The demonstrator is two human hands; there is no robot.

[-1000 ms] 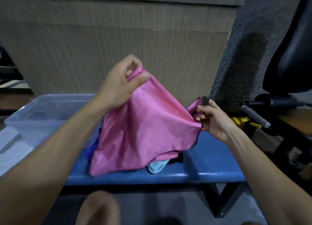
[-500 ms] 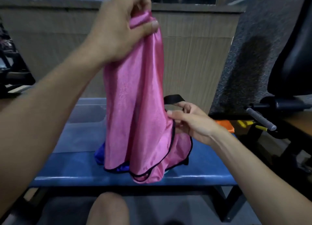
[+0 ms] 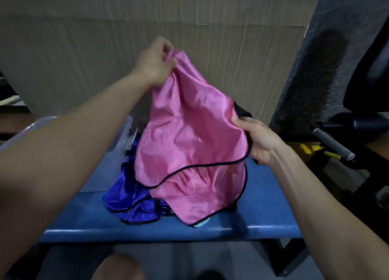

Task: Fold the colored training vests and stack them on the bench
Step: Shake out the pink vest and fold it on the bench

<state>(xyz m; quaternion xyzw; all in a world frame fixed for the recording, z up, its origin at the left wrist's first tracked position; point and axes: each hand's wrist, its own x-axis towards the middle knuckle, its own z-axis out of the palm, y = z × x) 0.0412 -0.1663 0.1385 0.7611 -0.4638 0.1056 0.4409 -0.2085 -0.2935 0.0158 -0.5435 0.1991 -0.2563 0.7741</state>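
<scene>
Bare arms, no sleeves in view

The person's two forearms are bare from wrist up to the frame edge; no sleeve, no cuff is seen. The left hand and right hand wear no gloves, no rings, no watch or band at the wrists. Fingernails look short, w/o polish as far as the blur allows. At the bottom edge one bare knee shows, no trouser fabric over it.

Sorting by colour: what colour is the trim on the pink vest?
Black piping edges the pink vest; clearest in the head view.
</scene>
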